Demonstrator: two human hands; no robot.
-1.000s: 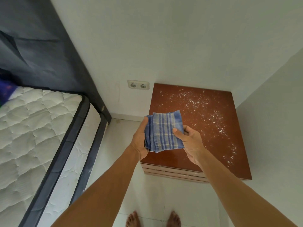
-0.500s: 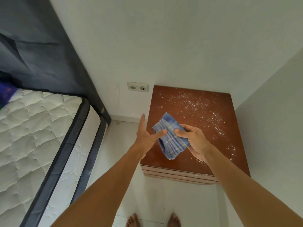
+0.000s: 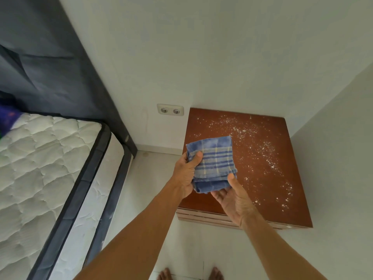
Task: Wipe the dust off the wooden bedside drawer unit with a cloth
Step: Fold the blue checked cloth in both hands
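Observation:
A folded blue striped cloth (image 3: 214, 158) is held in the air above the front left part of the wooden bedside drawer unit (image 3: 268, 190). My left hand (image 3: 185, 172) grips its left edge with the thumb on top. My right hand (image 3: 234, 199) holds its lower right corner, thumb on top and fingers beneath. The unit's reddish-brown top is strewn with white dust, thickest across the middle and down the right side. The cloth does not touch the wood.
White walls close in behind and to the right of the unit. A double socket (image 3: 170, 110) sits on the wall left of it. A quilted white mattress (image 3: 40, 168) on a dark frame fills the left. My bare feet (image 3: 189, 273) stand on the pale floor.
The cloth went from folded flat, to dangling from my right hand alone, to spread flat again. My left hand let go and has gripped it again.

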